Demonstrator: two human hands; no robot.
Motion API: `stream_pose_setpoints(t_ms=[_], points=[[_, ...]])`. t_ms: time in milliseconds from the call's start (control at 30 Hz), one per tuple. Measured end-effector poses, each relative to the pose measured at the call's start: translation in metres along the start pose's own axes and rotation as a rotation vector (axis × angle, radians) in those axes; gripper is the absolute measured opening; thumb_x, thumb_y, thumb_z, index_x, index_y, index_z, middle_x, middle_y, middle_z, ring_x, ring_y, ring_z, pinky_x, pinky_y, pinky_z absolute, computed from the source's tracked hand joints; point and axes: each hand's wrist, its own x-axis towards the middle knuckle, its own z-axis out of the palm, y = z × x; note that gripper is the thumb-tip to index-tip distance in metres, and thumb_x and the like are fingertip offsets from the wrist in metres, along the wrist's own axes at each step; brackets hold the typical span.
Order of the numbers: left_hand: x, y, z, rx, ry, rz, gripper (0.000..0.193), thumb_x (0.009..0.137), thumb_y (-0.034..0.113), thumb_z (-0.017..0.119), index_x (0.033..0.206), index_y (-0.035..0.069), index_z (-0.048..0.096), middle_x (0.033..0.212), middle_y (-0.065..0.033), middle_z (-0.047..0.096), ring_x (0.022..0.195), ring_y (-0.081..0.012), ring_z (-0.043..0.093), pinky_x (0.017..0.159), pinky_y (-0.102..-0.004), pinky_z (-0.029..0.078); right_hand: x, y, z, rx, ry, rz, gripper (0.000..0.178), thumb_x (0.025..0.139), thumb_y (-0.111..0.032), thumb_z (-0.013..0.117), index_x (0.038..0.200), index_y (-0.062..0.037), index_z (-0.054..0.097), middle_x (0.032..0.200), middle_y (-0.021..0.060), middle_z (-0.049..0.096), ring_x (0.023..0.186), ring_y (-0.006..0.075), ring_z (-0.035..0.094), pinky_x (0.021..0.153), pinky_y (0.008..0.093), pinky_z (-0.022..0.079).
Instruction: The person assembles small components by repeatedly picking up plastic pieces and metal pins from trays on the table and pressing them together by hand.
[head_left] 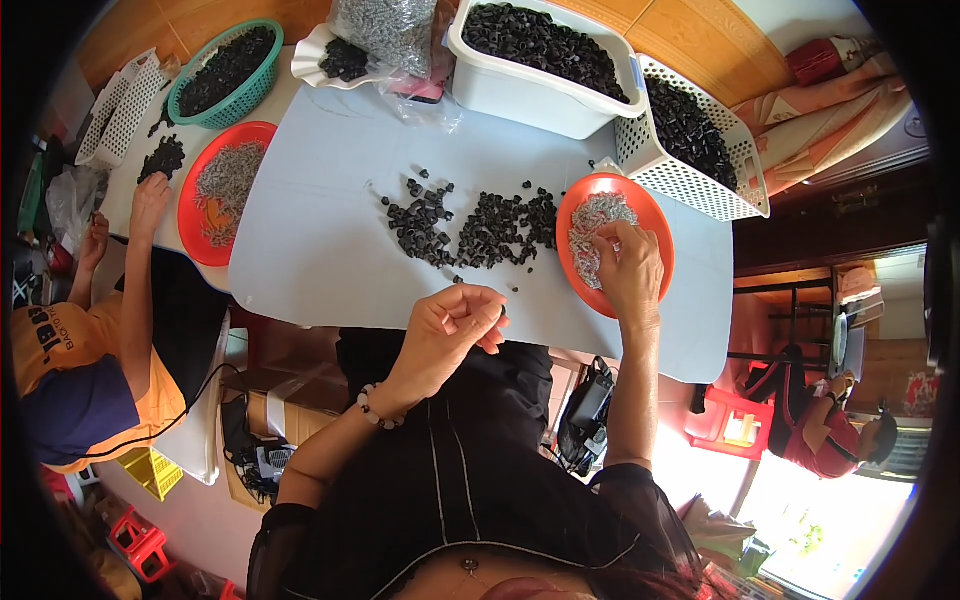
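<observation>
My left hand [455, 325] is raised at the table's near edge, its fingers closed in a pinch. A small black plastic piece [503, 311] shows partly at the fingertips. My right hand [634, 268] reaches into an orange-red plate [660, 225], fingers bent and pressed together at the small silver metal pieces [597, 215]. What those fingertips grip, if anything, is hidden. Left of the plate, many loose black pieces [490, 230] lie spread over the light blue tabletop [320, 200].
Behind stand a white tub [535, 110] and a white perforated basket [700, 190], both full of black pieces, and a clear bag [385, 35] of silver parts. On the left, another person's hand [150, 200] works near a second red plate [190, 215] and a green basket [265, 85].
</observation>
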Motion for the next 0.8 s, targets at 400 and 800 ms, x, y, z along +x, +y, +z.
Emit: stream_pose_setpoints(t_ms=[400,800], points=[[0.002,-0.006,0.010,0.018,-0.023,-0.045,0.018,0.098,0.013,0.064,0.110,-0.001,0.064,0.089,-0.0076,0.068,0.073,-0.0104,0.063,0.067,-0.0245,0.053,0.004,0.007,-0.002,-0.008,-0.027,-0.017,0.007,0.081,-0.011,0.071,0.087,-0.0094,0.067,0.081,0.0079,0.068,0.080,0.0298,0.059,0.073,0.0425,0.049],[0.006,-0.013,0.013,0.206,-0.019,-0.021,0.023,0.098,0.019,0.065,0.107,-0.002,0.067,0.079,0.0009,0.063,0.068,-0.0038,0.057,0.061,-0.0197,0.049,-0.006,0.001,-0.021,0.130,-0.052,-0.091,0.020,0.080,-0.016,0.075,0.099,-0.0108,0.071,0.089,0.0069,0.070,0.087,0.0299,0.060,0.080,0.0423,0.049]])
